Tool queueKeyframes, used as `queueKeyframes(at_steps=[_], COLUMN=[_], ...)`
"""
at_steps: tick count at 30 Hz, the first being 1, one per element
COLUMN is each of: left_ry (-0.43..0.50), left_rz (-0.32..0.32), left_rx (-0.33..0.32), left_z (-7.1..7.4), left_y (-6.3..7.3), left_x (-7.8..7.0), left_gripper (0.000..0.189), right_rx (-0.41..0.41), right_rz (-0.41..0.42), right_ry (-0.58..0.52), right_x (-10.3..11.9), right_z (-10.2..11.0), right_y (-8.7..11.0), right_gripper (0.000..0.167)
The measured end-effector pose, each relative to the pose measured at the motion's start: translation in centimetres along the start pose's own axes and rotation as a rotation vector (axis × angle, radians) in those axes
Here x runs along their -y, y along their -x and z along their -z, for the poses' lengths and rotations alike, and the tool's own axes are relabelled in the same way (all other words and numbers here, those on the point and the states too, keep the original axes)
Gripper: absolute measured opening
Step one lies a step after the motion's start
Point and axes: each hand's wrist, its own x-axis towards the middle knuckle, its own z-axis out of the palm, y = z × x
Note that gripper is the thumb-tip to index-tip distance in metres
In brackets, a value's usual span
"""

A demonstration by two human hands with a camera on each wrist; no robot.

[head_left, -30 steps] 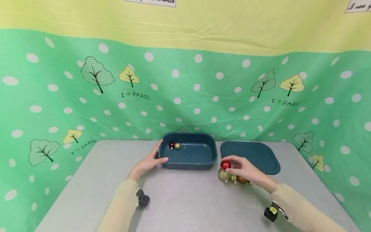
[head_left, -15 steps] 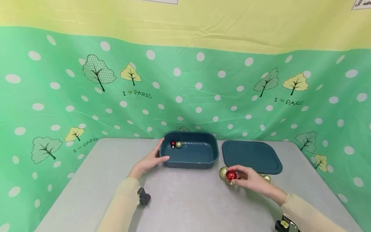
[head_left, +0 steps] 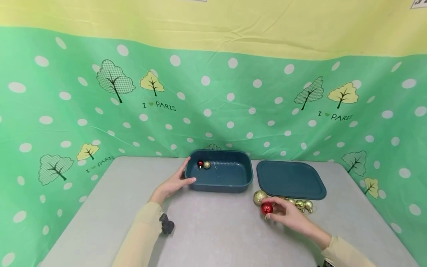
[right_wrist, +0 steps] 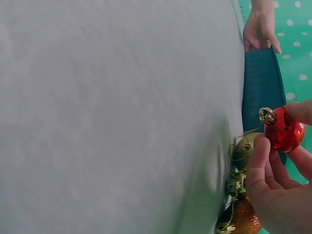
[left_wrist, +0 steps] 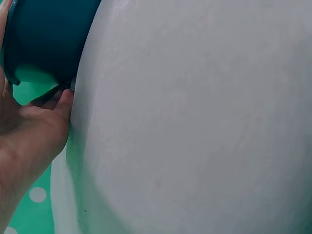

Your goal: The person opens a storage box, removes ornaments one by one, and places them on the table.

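In the head view my left hand [head_left: 173,184] grips the left end of a dark blue plastic box [head_left: 220,188], thumb at the front rim. Inside the box's far left corner lie a small dark red bauble [head_left: 200,163] and a small gold bauble [head_left: 207,165]. My right hand [head_left: 289,214] pinches a shiny red Christmas bauble [head_left: 267,208] between thumb and fingers. Its gold cap [right_wrist: 266,115] faces the table in the right wrist view. Beyond it sits a larger glittery gold bauble [head_left: 259,197]. A glittery orange bauble [right_wrist: 243,217] shows below the right hand.
A flat dark blue lid [head_left: 291,180] lies right of the box. Several small gold-green baubles [head_left: 300,204] line its near edge, partly behind the right hand. A green dotted curtain [head_left: 230,111] hangs behind the grey table [head_left: 213,230].
My right hand has drawn the red bauble from above the gold one toward the front and slightly right, uncovering the small baubles behind. The left hand stays at the box; the view has shifted slightly.
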Motion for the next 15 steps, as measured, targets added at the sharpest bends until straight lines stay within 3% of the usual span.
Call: queueKeyframes(at_steps=[6,15], left_ry=[0.000,0.026], left_rz=[0.002,0.019], left_rx=[-0.012,-0.006], left_z=[0.04,0.05], left_y=[-0.18,-0.24], left_x=[0.35,0.55], left_gripper=[0.095,0.096], right_rx=[0.018,0.114], right_rz=[-0.010,-0.059], right_ry=[0.037,0.044], right_x=[-0.42,-0.87], right_z=[-0.27,-0.35], right_y=[0.39,0.54], right_gripper=[0.039,0.039])
